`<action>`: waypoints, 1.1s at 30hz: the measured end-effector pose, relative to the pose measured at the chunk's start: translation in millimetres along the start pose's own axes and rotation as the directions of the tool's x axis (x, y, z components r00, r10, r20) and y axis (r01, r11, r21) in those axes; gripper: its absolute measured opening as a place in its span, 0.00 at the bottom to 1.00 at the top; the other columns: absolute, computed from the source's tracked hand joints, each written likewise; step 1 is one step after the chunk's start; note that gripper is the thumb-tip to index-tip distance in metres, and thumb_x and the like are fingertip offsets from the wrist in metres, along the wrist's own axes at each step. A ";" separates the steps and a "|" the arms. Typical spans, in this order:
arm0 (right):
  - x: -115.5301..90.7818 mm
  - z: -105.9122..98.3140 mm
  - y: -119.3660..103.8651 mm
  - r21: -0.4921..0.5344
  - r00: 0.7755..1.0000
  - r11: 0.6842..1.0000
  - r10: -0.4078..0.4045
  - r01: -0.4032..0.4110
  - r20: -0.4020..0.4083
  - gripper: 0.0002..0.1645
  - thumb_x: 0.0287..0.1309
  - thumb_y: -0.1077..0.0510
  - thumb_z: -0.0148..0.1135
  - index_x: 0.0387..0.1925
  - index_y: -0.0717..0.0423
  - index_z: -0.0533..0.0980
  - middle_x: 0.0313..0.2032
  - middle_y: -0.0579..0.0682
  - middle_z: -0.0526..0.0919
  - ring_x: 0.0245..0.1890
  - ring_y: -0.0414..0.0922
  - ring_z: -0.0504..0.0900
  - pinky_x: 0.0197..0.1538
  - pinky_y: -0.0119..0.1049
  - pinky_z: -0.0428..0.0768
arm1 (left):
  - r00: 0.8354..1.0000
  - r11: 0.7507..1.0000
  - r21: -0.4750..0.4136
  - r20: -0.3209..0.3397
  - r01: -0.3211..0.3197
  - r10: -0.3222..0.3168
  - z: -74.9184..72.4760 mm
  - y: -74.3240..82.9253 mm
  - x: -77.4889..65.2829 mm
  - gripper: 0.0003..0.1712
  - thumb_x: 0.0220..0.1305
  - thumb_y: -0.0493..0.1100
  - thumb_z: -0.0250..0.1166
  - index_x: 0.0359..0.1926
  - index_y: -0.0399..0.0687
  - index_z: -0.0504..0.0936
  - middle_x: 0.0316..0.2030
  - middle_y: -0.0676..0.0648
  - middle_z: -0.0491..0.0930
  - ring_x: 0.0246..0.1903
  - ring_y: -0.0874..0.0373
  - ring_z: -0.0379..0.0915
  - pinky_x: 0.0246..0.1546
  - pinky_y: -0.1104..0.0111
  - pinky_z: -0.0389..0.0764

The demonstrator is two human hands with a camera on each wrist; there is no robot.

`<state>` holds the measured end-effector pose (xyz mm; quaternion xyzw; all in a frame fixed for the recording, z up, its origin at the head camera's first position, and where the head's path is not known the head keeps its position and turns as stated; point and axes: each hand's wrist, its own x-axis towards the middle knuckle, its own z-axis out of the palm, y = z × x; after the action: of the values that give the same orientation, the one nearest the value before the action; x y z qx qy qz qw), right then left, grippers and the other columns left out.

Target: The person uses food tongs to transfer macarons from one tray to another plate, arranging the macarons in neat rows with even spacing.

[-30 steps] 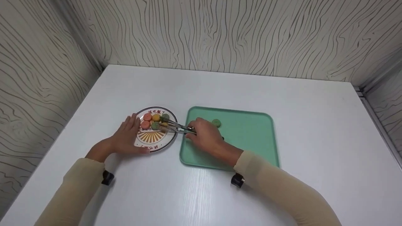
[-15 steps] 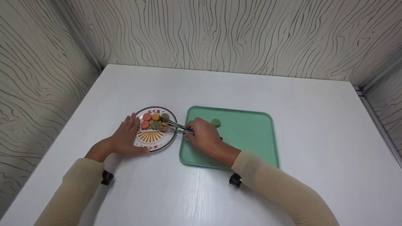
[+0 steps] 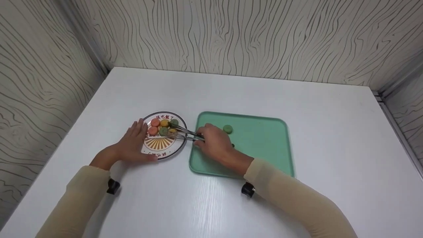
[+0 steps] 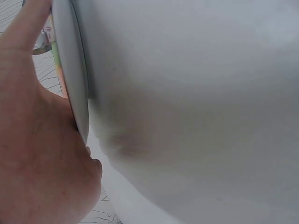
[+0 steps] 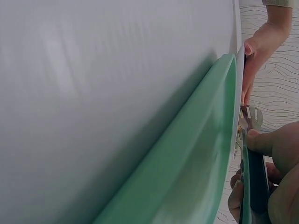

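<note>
A round white plate (image 3: pixel 169 151) with a fan pattern and a dark rim bears several small round biscuits in pink, yellow and green. My left hand (image 3: pixel 131 143) rests along its left edge, fingers straight and thumb at the near rim. My right hand (image 3: pixel 215 142) grips metal tongs (image 3: pixel 189 133) with dark handles, seen also in the right wrist view, where fork-like tips (image 5: pixel 254 117) show. The spread tongs reach over the plate, their ends either side of a yellow biscuit (image 3: pixel 173 131); whether they touch it I cannot tell.
A green rectangular tray (image 3: pixel 264 142) lies right of the plate, under my right hand. On it sits a green biscuit (image 3: pixel 227 129); a small dark spot shows beside my hand. The white table (image 3: pixel 330 132) meets patterned walls at the back and left.
My right hand and the tongs have shifted very slightly to the left since one second ago. The left hand, plate and biscuits look unchanged.
</note>
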<state>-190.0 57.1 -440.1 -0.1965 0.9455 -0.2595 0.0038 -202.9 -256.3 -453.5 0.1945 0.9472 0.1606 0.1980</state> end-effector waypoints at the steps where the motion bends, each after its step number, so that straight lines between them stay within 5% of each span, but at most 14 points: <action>1: -0.1 -0.3 0.3 -0.001 1.000 1.000 -0.003 0.003 -0.003 0.14 0.62 0.52 0.72 0.44 0.57 0.86 0.35 0.49 0.81 0.34 0.44 0.78 0.38 0.42 0.80 | 1.000 1.000 -0.004 -0.006 -0.004 0.004 0.7 -0.8 0.6 0.78 0.54 0.75 0.68 0.77 0.25 0.35 0.78 0.28 0.24 0.76 0.31 0.17 0.74 0.39 0.34; 33: -5.8 -5.7 9.0 -0.021 1.000 1.000 -0.022 0.022 -0.008 0.17 0.63 0.50 0.72 0.45 0.57 0.84 0.34 0.48 0.79 0.32 0.42 0.77 0.33 0.39 0.78 | 1.000 1.000 0.022 0.008 0.012 -0.012 4.0 -5.6 3.6 0.78 0.53 0.78 0.66 0.78 0.28 0.34 0.78 0.31 0.23 0.77 0.33 0.16 0.75 0.41 0.34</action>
<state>-188.6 69.1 -440.2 -0.2058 0.9460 -0.2504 -0.0049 -205.9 -258.8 -460.3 0.1917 0.9493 0.1482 0.2004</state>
